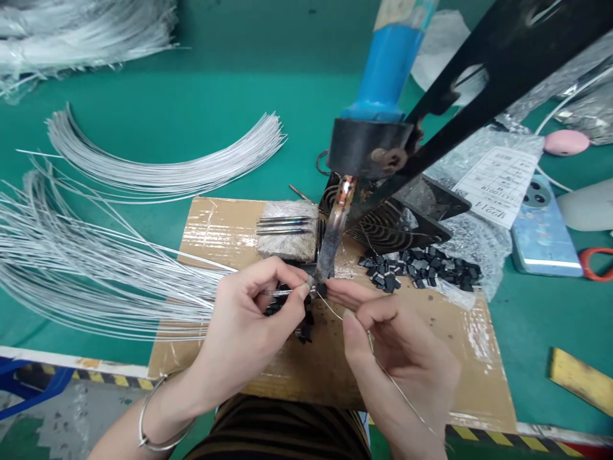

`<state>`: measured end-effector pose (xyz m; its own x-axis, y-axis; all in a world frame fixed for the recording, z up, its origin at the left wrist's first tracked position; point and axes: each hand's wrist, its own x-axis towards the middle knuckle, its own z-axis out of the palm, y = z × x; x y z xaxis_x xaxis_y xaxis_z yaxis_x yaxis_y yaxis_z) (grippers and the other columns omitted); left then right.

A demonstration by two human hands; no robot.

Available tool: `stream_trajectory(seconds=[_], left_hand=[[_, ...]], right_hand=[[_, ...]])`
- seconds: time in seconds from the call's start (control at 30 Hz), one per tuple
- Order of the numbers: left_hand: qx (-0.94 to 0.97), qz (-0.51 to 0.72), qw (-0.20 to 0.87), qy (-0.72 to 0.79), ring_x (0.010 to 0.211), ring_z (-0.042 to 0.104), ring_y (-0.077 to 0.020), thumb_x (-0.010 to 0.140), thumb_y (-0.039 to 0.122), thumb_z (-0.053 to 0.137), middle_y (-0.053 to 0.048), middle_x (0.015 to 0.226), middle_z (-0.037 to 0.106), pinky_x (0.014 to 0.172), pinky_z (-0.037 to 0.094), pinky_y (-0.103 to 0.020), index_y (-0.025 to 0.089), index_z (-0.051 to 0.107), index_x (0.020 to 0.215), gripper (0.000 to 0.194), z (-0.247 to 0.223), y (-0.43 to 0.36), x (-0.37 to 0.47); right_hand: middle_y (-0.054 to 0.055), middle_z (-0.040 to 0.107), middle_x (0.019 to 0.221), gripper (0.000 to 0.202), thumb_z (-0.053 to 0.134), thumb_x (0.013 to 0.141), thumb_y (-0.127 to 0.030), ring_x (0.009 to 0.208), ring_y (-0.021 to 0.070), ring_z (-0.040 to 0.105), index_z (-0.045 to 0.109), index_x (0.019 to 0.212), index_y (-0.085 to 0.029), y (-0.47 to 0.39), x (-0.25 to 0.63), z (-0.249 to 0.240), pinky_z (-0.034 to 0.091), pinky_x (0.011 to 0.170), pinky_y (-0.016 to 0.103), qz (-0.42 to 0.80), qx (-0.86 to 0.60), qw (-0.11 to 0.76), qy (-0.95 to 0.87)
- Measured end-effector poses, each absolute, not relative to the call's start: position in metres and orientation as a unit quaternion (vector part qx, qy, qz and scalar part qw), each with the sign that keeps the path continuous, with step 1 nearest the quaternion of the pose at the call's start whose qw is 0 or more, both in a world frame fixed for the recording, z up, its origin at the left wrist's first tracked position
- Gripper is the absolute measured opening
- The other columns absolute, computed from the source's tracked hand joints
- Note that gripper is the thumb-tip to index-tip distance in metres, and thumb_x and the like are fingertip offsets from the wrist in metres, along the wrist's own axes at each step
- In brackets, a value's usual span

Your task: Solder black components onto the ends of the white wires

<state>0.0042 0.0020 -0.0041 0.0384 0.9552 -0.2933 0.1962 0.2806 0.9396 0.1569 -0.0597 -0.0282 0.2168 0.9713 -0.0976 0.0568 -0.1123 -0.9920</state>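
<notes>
A soldering iron [382,80] with a blue handle is clamped above the cardboard, its tip pointing down between my hands. My left hand [253,326] pinches a thin white wire [280,292] just left of the tip. Between the thumb and fingers of my right hand [402,351] runs a fine solder wire [330,309], its end reaching toward the tip. A small black part [322,290] sits at the tip; whether my right fingertips touch it I cannot tell. Several dark pieces [304,329] lie partly hidden beneath my left hand.
Bundles of white wires [167,169] lie at left, on the green table [230,83]. Black connectors [426,267] are heaped at right beside a fan [390,223]. A black stand arm [483,89] crosses overhead. A phone [546,230] and a yellow block [582,380] lie farther right.
</notes>
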Motion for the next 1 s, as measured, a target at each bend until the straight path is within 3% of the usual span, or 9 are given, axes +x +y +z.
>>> stream_trajectory(seconds=[0.47,1.0], left_hand=[[0.494,0.351,0.525,0.598,0.052,0.045,-0.0089,0.082,0.016,0.072,0.0,0.077,0.078,0.05,0.029,-0.025,0.019,0.071,0.072,0.011,-0.0021,0.0021,0.0006],[0.498,0.346,0.521,0.6,0.055,0.051,-0.011,0.083,0.017,0.071,-0.002,0.079,0.08,0.05,0.029,-0.027,0.019,0.071,0.072,0.011,-0.0048,0.002,0.0004]], right_hand=[[0.004,0.081,0.126,0.02,0.069,0.098,-0.015,0.117,0.0217,0.078,0.062,0.082,-0.025,-0.0575,0.1567,-0.0258,0.062,0.104,0.034,0.453,-0.585,0.513,-0.435],[0.011,0.082,0.124,0.018,0.069,0.098,-0.02,0.116,0.027,0.078,0.062,0.082,-0.024,-0.0572,0.1542,-0.027,0.064,0.103,0.043,0.436,-0.596,0.512,-0.439]])
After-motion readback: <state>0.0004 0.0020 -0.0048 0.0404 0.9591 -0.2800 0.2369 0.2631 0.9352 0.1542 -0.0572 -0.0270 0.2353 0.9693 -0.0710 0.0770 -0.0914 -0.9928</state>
